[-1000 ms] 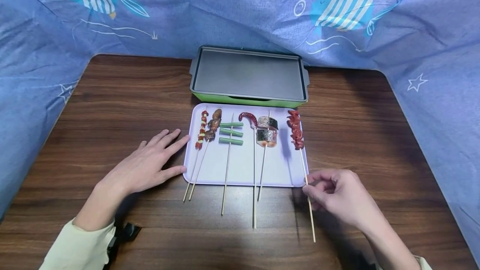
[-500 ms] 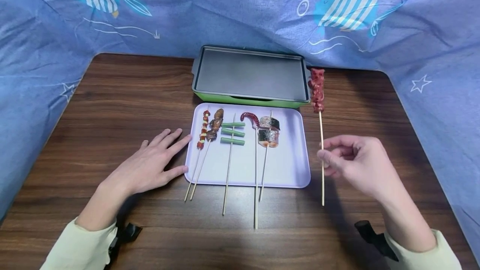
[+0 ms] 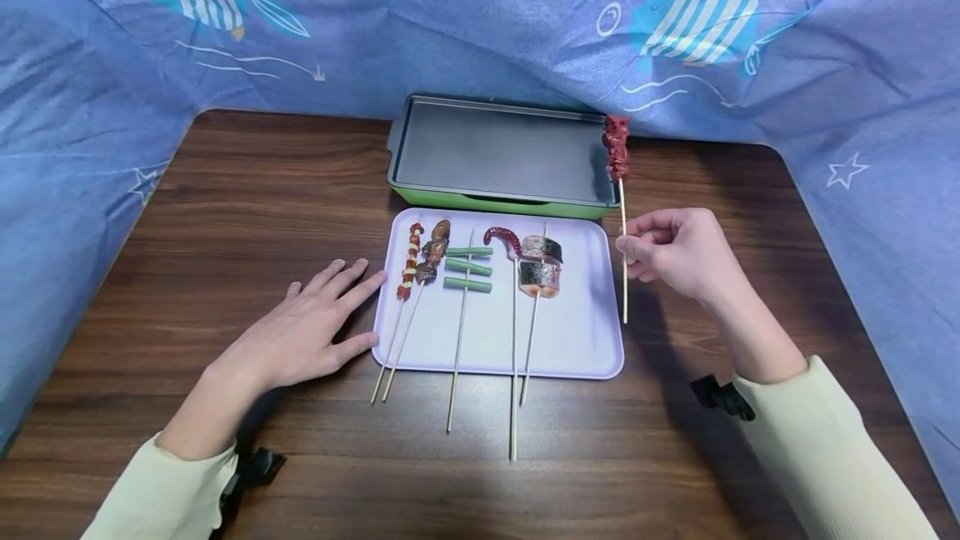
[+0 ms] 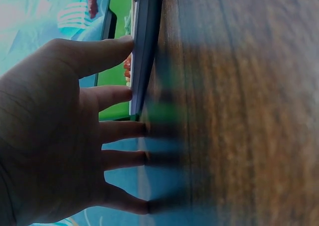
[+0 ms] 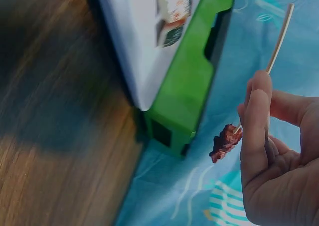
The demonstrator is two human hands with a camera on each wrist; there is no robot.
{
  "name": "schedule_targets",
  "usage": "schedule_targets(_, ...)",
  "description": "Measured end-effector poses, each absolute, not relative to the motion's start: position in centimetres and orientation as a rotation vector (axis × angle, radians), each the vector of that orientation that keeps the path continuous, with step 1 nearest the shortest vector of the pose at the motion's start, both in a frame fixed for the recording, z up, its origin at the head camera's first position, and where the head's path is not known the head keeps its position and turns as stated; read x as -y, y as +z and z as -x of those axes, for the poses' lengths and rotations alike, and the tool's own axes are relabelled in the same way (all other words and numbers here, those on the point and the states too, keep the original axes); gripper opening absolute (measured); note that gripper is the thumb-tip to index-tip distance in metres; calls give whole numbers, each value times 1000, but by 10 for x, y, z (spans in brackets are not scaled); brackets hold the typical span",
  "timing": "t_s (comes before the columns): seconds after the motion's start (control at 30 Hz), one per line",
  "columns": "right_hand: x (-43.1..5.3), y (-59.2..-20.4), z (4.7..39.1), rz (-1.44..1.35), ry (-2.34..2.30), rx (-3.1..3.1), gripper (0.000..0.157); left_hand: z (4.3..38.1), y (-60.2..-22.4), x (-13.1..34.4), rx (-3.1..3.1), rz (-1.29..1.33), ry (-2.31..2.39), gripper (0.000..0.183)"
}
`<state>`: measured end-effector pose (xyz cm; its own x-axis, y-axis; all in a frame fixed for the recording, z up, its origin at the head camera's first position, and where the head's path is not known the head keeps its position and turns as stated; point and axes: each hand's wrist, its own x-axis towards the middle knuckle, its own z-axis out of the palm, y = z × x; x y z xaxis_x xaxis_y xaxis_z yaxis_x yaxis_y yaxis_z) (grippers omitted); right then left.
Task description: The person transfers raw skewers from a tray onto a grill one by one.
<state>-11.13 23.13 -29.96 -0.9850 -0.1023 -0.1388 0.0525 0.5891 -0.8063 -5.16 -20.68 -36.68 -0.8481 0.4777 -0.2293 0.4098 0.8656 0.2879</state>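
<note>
My right hand (image 3: pixel 672 255) pinches the stick of a red meat skewer (image 3: pixel 617 148), its meat end pointing away beside the right end of the grill (image 3: pixel 502 152). In the right wrist view, the skewer's meat (image 5: pixel 227 143) shows past my fingers, above table height. My left hand (image 3: pixel 303 332) lies with fingers spread, thumb and fingertip at the left edge of the lavender tray (image 3: pixel 570 332). On that tray lie a red-and-yellow skewer (image 3: pixel 409 261), a brown meat skewer (image 3: pixel 433 252), a green bean skewer (image 3: pixel 468 268), a curled tentacle skewer (image 3: pixel 502 237) and a fish-piece skewer (image 3: pixel 540 273).
The grill has a flat dark top plate and a green base (image 3: pixel 495 202), standing right behind the tray. Several skewer sticks stick out over the tray's front edge above the brown wooden table (image 3: pixel 360 473). A blue fish-print cloth (image 3: pixel 480 15) hangs behind the table.
My right hand has lifted the red meat skewer off the tray's right side, carried it up and away, then leftward to the grill's right end. My left hand stays at the tray's edge.
</note>
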Motion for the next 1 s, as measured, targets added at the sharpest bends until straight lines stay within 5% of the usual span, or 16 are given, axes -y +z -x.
schedule_targets(0.43,-232,-316,149,-10,-1345,-2542,29,54,-368,205,-2738,-668,340,76)
schedule_targets(1.0,-234,-317,157,-21,-1283,-2487,33,53,-365,206,-2742,-667,358,75)
